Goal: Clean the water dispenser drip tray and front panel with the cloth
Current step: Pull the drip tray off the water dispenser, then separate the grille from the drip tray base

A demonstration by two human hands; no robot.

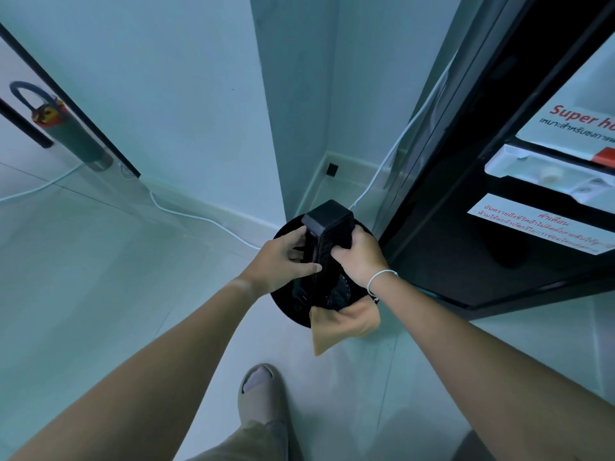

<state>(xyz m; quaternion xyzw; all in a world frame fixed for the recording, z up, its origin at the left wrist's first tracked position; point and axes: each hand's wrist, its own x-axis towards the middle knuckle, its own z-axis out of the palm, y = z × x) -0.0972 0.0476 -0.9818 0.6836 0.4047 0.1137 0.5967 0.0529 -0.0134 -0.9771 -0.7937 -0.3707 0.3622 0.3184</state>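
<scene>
Person stands beside the water dispenser, which fills the right of the view; black body, white labels with red print on the front panel.

Drip tray: black, slotted, out of the machine, held in the air with one end tipped upward. It sits directly above a round black bin on the floor near the wall corner.

Left hand: fingers wrapped around the tray's left side, thumb lying along its lower edge. Firm hold on the tray.

Right hand: curled around the tray's right side, gripping it. A thin white band circles that wrist.

Cloth: tan, hanging below the right hand and the lower end of the tray, one corner pointing down over the bin's rim. Its upper part disappears behind the tray and hand, so I cannot tell exactly how it is held.

Surroundings: pale tiled floor; a white cable runs along the base of the wall. A padlock hangs on the glass door at far left. One foot in a beige slipper shows at the bottom.
</scene>
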